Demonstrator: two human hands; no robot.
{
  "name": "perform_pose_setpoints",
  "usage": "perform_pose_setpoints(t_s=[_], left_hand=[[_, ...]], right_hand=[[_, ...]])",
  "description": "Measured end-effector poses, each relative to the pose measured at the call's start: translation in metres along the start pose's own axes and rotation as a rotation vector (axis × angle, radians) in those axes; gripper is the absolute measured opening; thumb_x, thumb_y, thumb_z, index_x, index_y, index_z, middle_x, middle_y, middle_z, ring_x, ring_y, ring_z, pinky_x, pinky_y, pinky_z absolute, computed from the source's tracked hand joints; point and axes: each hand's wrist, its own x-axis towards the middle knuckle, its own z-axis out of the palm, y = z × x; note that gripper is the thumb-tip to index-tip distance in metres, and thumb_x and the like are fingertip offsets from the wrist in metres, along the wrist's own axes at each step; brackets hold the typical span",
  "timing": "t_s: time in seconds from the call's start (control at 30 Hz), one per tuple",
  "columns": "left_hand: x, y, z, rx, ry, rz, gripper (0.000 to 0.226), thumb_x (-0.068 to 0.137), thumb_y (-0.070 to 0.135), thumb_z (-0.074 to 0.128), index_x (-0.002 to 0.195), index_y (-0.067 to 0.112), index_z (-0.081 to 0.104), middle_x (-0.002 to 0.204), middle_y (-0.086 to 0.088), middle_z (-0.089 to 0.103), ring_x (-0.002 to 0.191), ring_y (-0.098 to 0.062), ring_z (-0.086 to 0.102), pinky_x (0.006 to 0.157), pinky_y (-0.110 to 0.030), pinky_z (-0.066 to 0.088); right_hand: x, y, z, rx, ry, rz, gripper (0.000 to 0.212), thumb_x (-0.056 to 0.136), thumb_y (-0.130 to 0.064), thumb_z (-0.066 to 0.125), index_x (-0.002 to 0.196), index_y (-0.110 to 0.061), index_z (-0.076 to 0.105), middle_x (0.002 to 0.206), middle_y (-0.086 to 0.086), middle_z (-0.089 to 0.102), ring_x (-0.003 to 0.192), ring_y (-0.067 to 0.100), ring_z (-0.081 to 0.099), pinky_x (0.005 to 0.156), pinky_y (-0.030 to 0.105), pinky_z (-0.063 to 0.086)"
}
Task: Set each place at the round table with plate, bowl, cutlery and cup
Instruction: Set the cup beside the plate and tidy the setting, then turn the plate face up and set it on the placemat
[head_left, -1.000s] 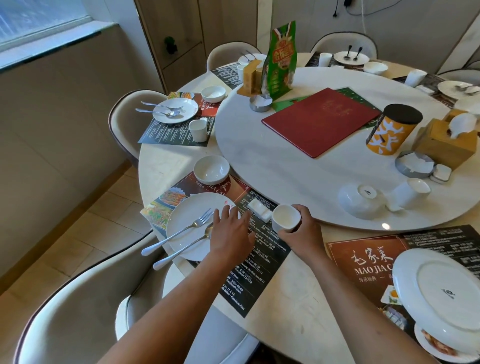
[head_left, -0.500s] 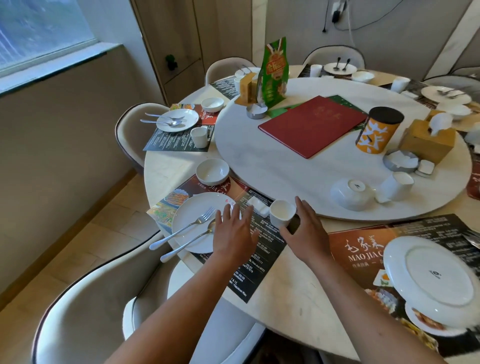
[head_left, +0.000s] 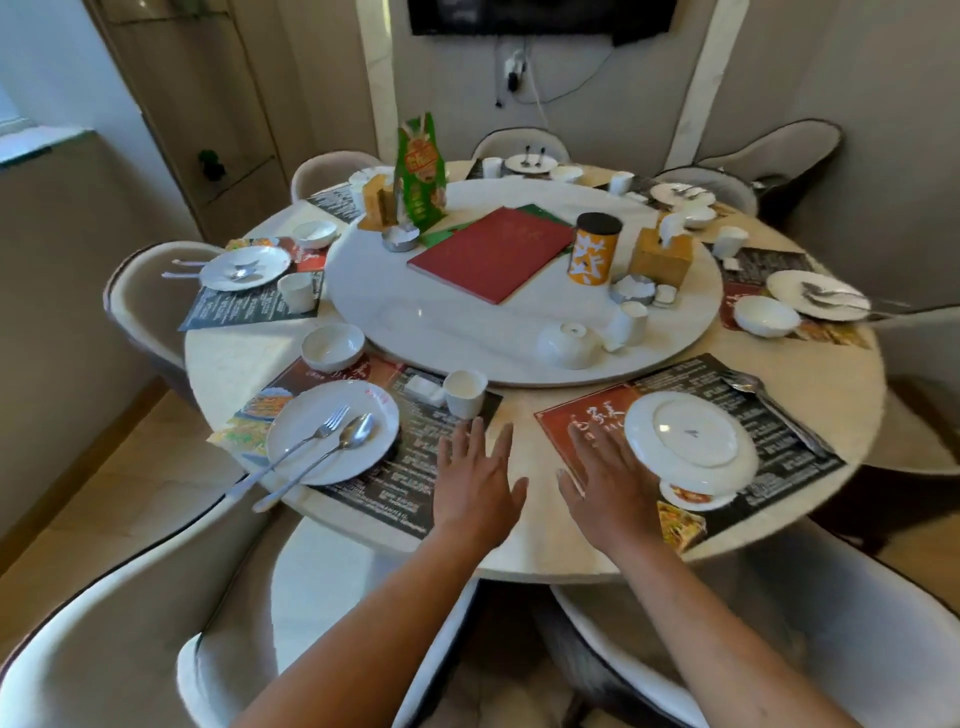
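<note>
At the near-left place a white plate carries a fork and a spoon. A white bowl sits beyond it and a white cup stands upright to its right. My left hand hovers open just below that cup, empty. My right hand is open with spread fingers, beside an upside-down white plate on the near-right placemat. On the turntable stand an upturned bowl and a cup.
A red menu, an orange canister, a green bag and a tissue box occupy the turntable. Several other places around the rim hold plates, bowls and cups. Chairs ring the table; a spoon lies on the right placemat.
My right hand let go of the cup and moved right toward the upside-down plate. My left hand left the plate's edge and shifted right. The view swung to take in the whole table.
</note>
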Motion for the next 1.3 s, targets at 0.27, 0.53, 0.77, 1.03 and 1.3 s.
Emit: perform_pose_setpoints(t_s=[0.27, 0.53, 0.77, 1.03, 1.3], left_hand=[[0.013, 0.094, 0.006, -0.019, 0.028, 0.155, 0.072, 0.1, 0.06, 0.035, 0.16, 0.028, 0.01, 0.167, -0.012, 0.01, 0.154, -0.035, 0.004, 0.124, -0.053, 0.009], [0.055, 0.197, 0.047, -0.125, -0.106, 0.063, 0.074, 0.098, 0.063, 0.04, 0.16, 0.03, 0.015, 0.167, -0.01, 0.014, 0.154, -0.034, 0.008, 0.124, -0.052, 0.01], [0.097, 0.253, 0.078, -0.166, -0.294, -0.07, 0.093, 0.089, 0.068, 0.056, 0.159, 0.035, 0.006, 0.168, -0.011, -0.001, 0.153, -0.038, 0.003, 0.12, -0.055, 0.021], [0.094, 0.263, 0.097, -0.066, -0.279, -0.079, 0.099, 0.085, 0.07, 0.059, 0.158, 0.04, 0.0, 0.167, -0.01, -0.009, 0.153, -0.039, 0.005, 0.119, -0.053, 0.027], [0.091, 0.26, 0.091, -0.053, -0.316, -0.047, 0.097, 0.087, 0.069, 0.058, 0.157, 0.044, -0.004, 0.168, -0.009, -0.013, 0.154, -0.037, 0.002, 0.118, -0.054, 0.028]], right_hand=[[-0.017, 0.085, -0.035, 0.008, 0.019, 0.162, 0.06, 0.099, -0.049, 0.046, 0.155, -0.031, 0.032, 0.164, 0.0, 0.023, 0.151, 0.024, 0.017, 0.119, 0.049, 0.025], [-0.001, 0.197, -0.041, 0.09, -0.079, 0.23, 0.058, 0.1, -0.05, 0.045, 0.153, -0.029, 0.036, 0.161, 0.0, 0.03, 0.149, 0.023, 0.021, 0.115, 0.045, 0.034], [0.055, 0.274, -0.048, 0.26, -0.163, 0.293, 0.036, 0.094, -0.044, 0.056, 0.118, -0.017, 0.061, 0.113, 0.005, 0.062, 0.101, 0.025, 0.059, 0.081, 0.038, 0.053], [0.11, 0.288, -0.065, 0.791, -0.412, 0.777, 0.059, 0.087, -0.038, 0.072, 0.132, -0.004, 0.055, 0.12, 0.013, 0.059, 0.105, 0.028, 0.057, 0.083, 0.04, 0.055], [0.124, 0.289, -0.073, 0.879, -0.52, 0.909, 0.071, 0.079, -0.034, 0.08, 0.137, -0.008, 0.048, 0.128, 0.013, 0.053, 0.11, 0.028, 0.05, 0.083, 0.04, 0.045]])
